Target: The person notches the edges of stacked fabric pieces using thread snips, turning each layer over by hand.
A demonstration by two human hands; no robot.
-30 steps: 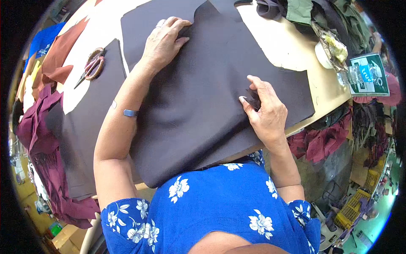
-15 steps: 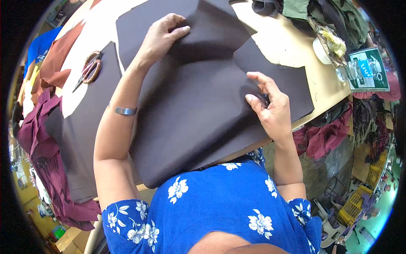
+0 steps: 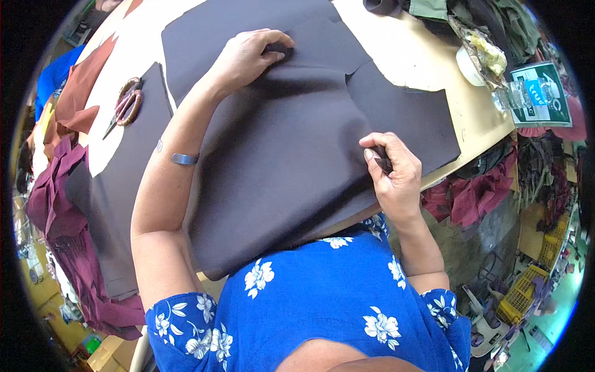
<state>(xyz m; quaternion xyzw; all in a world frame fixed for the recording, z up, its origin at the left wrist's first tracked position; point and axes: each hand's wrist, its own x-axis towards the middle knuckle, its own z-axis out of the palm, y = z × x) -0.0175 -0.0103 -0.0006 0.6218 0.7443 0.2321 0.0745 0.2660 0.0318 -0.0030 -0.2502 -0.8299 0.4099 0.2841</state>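
Dark fabric (image 3: pixel 279 142) lies over the pale table, its near edge hanging against the blue flowered clothing. My left hand (image 3: pixel 251 59) pinches this fabric near its far part, fingers curled. Lower right, my right hand (image 3: pixel 396 170) is closed round a bunched bit of the same dark cloth, thumb against the fingers. A curved edge of the upper piece runs between my hands, over another dark layer (image 3: pixel 415 118). Scissors (image 3: pixel 127 102) with wrapped handles rest to the left of my left forearm.
Maroon cloth (image 3: pixel 62 204) and rust-coloured cloth (image 3: pixel 83 93) hang at the left edge. At the back right are a white bowl (image 3: pixel 469 67), a clear bottle (image 3: pixel 527 94) and green cloth (image 3: pixel 427 8). A yellow crate (image 3: pixel 522 294) stands lower right.
The dark fabric's upper part has flattened and shifted. My left hand has moved slightly right and closed on it; my right hand's fingers have closed and moved a little lower.
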